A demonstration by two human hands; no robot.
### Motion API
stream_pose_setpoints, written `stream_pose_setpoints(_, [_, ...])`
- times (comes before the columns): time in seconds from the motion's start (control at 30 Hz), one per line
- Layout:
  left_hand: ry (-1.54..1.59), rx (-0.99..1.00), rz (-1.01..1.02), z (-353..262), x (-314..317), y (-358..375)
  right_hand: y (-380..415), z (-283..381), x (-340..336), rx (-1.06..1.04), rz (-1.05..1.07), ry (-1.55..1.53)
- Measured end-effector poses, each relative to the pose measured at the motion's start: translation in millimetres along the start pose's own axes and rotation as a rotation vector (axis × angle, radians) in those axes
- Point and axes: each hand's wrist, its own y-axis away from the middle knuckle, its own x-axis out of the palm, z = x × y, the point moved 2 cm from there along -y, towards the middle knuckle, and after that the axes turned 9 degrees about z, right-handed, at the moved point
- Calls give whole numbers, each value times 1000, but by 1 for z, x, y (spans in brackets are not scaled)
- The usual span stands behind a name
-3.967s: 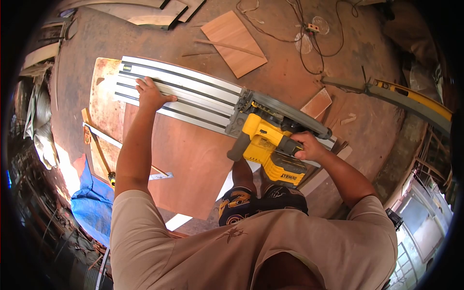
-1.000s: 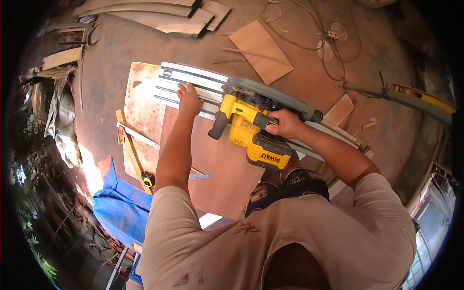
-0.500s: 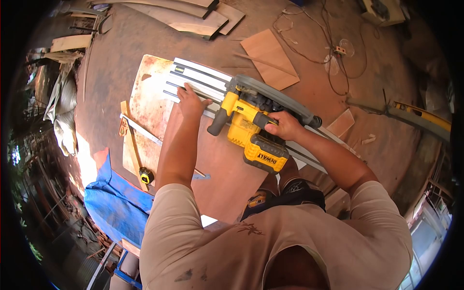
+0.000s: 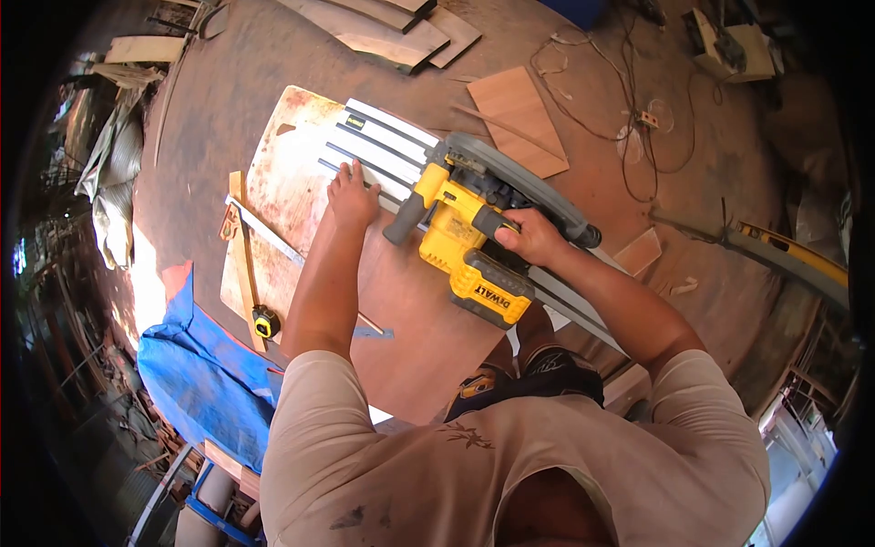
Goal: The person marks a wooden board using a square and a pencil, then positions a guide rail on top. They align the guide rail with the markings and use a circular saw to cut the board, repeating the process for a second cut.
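A yellow and black cordless saw [image 4: 456, 242] sits on a silver guide rail [image 4: 387, 141] that lies slantwise over a reddish-brown wood panel [image 4: 428, 319]. My right hand [image 4: 531, 235] is wrapped round the saw's rear handle, above the battery. To the left of the saw, my left hand [image 4: 353, 193] rests with fingers spread at the lower edge of the rail, on the panel. Beneath the rail's left end is a pale, stained board [image 4: 292, 137] in bright light.
A tape measure [image 4: 265, 321], a wood strip [image 4: 242, 264] and a metal square [image 4: 272, 232] lie at left. Blue tarp [image 4: 205, 383] is at lower left. Boards [image 4: 392, 32], a brown wood piece [image 4: 519, 118], cables [image 4: 629, 118] and a yellow level [image 4: 793, 251] lie around.
The view has shifted slightly. My left hand has slid a little down, off the rail's face to its lower edge. My right hand still grips the saw, which looks unmoved on the rail.
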Motion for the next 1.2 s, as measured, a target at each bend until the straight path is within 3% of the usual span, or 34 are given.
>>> stream_pose_setpoints(0.17, [9, 41, -28, -1, 0, 8, 2, 11, -4, 28, 35, 1])
stream_pose_setpoints(0.23, [54, 131, -144, -6, -7, 19, 3, 11, -4, -2, 20, -32])
stream_pose_setpoints(0.37, [187, 143, -107, -3, -14, 25, -1, 11, -5, -33, 15, -33])
stream_pose_setpoints(0.43, [216, 257, -193, 3, -6, 22, 0, 13, -5, -27, 12, -53])
stream_pose_setpoints(0.63, [119, 201, -297, -7, 3, 39, 0, 11, -3, -60, -4, -107])
stream_pose_setpoints(1.2, [330, 224, -486, -19, 5, 63, -2, 27, -7, -225, 13, -86])
